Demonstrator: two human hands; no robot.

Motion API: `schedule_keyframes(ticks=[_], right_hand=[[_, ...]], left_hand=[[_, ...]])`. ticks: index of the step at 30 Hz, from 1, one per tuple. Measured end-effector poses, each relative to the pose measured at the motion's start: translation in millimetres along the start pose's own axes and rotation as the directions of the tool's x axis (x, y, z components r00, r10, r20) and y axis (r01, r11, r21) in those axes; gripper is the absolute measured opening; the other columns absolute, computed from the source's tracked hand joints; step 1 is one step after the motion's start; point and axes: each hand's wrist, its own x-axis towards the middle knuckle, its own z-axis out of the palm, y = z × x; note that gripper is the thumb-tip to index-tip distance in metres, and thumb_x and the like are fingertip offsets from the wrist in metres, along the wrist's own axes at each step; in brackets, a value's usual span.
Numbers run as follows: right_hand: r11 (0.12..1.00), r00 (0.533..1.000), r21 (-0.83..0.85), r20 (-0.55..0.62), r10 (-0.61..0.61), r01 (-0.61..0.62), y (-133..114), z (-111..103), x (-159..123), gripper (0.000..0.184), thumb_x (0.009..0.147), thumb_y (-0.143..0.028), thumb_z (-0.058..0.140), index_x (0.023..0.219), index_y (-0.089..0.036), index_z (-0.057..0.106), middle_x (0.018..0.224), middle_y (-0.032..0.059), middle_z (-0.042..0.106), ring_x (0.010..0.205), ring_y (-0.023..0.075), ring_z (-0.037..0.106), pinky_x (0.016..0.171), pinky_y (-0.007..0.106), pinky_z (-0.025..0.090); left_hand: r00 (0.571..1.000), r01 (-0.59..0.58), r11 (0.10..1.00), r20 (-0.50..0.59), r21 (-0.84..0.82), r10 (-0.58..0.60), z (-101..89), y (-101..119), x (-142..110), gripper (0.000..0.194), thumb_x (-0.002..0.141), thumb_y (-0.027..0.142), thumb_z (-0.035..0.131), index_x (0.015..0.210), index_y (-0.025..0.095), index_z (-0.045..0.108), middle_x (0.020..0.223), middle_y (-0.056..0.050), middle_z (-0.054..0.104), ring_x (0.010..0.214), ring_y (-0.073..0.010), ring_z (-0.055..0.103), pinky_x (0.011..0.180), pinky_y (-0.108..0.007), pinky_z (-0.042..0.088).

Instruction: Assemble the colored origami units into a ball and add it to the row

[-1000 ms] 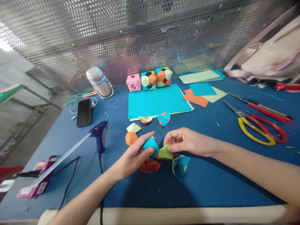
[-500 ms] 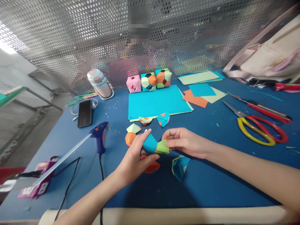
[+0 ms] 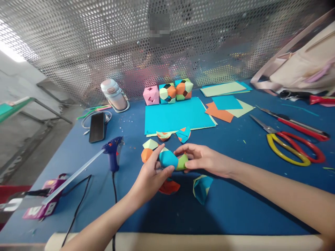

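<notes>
Between my two hands is a folded paper piece (image 3: 168,159) with a blue panel and a green panel. My left hand (image 3: 149,177) grips its blue side, thumb below and fingers behind. At the green end, my right hand (image 3: 201,158) pinches it between thumb and fingers. Just left of it lies another folded piece (image 3: 147,155) in orange and pale green. A red-orange folded piece (image 3: 170,187) sits under my left hand, partly hidden. To the right of that rests a blue folded piece (image 3: 202,188). Two small folded pieces, one of them blue (image 3: 183,134), lie beyond my hands.
A blue hot glue gun (image 3: 113,151) with a long glue stick stands at left, its cord trailing forward. Behind are a phone (image 3: 97,127), a bottle (image 3: 115,96), blue paper sheets (image 3: 178,115) and finished paper cubes (image 3: 167,92). Scissors (image 3: 288,146) and a cutter (image 3: 300,125) lie right.
The held paper piece has turned so its blue panel looks rounder, and my right hand has moved slightly left, closer to my left hand. The view has shifted slightly.
</notes>
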Motion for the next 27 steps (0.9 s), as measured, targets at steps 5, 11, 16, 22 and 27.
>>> schedule_keyframes(ticks=[5,11,16,22,27], right_hand=[[0.926,0.999,-0.374,0.002,-0.053,0.050,-1.4,-6.5,-1.4,0.031,0.070,-0.025,0.074,0.098,-0.016,0.063,0.080,-0.0006,0.059,0.066,0.0098,0.051,0.058,0.023,0.041],[0.963,0.998,-0.262,-0.046,0.046,-0.057,-4.0,-6.8,2.2,0.030,0.068,-0.034,0.077,0.085,-0.015,0.063,0.073,-0.0006,0.065,0.065,0.0116,0.059,0.065,0.027,0.046],[0.968,0.993,-0.232,-0.089,0.075,-0.094,-5.1,-7.5,4.2,0.034,0.069,-0.039,0.076,0.090,-0.014,0.064,0.079,0.0036,0.069,0.066,0.0131,0.063,0.068,0.029,0.050],[0.668,0.974,-0.736,-0.215,-0.078,-0.109,-18.2,-13.5,-8.6,0.034,0.083,-0.035,0.058,0.111,-0.016,0.064,0.089,0.0080,0.069,0.075,0.0204,0.065,0.071,0.036,0.049],[0.436,0.965,-0.899,-0.088,-0.246,0.029,-16.5,-10.4,-8.2,0.025,0.087,-0.030,0.053,0.102,-0.020,0.069,0.096,0.0078,0.071,0.078,0.0210,0.065,0.070,0.034,0.048]], left_hand=[[1.000,-0.025,0.990,0.018,0.138,0.023,-3.6,8.7,-6.1,0.064,0.088,0.038,0.056,0.144,0.019,0.031,0.071,0.002,0.056,0.062,-0.0133,0.056,0.058,-0.025,0.048],[0.957,-0.254,0.806,0.017,0.535,0.291,-24.2,34.5,-13.3,0.036,0.090,0.036,0.051,0.121,0.017,0.057,0.088,-0.005,0.064,0.071,-0.0154,0.059,0.065,-0.028,0.051],[0.925,-0.154,0.674,-0.135,0.722,0.356,-41.4,37.2,-5.2,0.032,0.088,0.034,0.052,0.115,0.018,0.060,0.124,-0.011,0.057,0.105,-0.0244,0.060,0.082,-0.037,0.053],[0.985,-0.019,0.604,-0.087,0.797,0.146,-47.4,22.4,9.9,0.065,0.081,0.036,0.061,0.140,0.022,0.037,0.153,-0.016,0.029,0.136,-0.0361,0.038,0.102,-0.055,0.042],[0.982,-0.077,0.565,-0.036,0.822,0.186,-48.8,9.5,20.8,0.061,0.080,0.025,0.059,0.137,0.014,0.040,0.148,-0.021,0.033,0.135,-0.0345,0.039,0.108,-0.050,0.037]])
